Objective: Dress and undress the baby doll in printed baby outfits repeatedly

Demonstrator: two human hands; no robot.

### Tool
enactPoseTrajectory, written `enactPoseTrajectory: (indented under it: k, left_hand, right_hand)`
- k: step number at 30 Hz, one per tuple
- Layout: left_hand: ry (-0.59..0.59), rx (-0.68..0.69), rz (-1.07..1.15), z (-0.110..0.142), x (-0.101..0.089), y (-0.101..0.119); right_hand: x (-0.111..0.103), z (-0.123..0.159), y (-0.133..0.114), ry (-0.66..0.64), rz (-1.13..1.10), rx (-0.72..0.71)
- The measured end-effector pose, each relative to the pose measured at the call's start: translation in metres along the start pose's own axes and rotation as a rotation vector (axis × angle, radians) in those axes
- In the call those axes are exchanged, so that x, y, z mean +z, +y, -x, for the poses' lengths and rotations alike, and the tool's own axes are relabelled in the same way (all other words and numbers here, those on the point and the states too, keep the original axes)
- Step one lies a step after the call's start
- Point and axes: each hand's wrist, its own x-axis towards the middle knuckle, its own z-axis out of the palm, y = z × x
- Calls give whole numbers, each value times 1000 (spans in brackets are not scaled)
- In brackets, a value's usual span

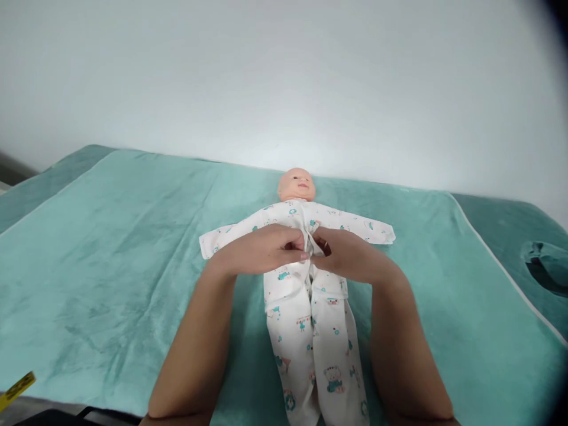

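A baby doll [296,184] lies on its back, dressed in a white printed shirt [284,284] and matching trousers [335,361]. Both of its sleeves stretch out sideways. At the chest, my left hand [275,248] pinches one front edge of the shirt between thumb and fingers. Facing it, my right hand [339,251] grips the opposite edge, fingers curled. The two edges meet near my fingertips, and below them the shirt front parts slightly. Any fastener between my fingers is too small to make out.
A green blanket [110,266] covers the surface beneath the doll, with a white wall [284,83] behind. A dark, shiny object [548,266] lies at the far right. A yellow strip [16,390] shows at the lower left.
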Motion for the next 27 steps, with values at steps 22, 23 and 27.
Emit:
enactPoseTrajectory:
  k: [22,23,27]
  left_hand:
    - [-35,-124,416,-19,11,-8]
    - [-33,-123,405,-19,12,-7]
    - [27,-111,364,-17,23,-6]
  right_hand:
    - [6,-20,13,53,-765,-20]
    - [10,-18,16,75,-788,-21]
    - [24,-8,32,82,-915,-63]
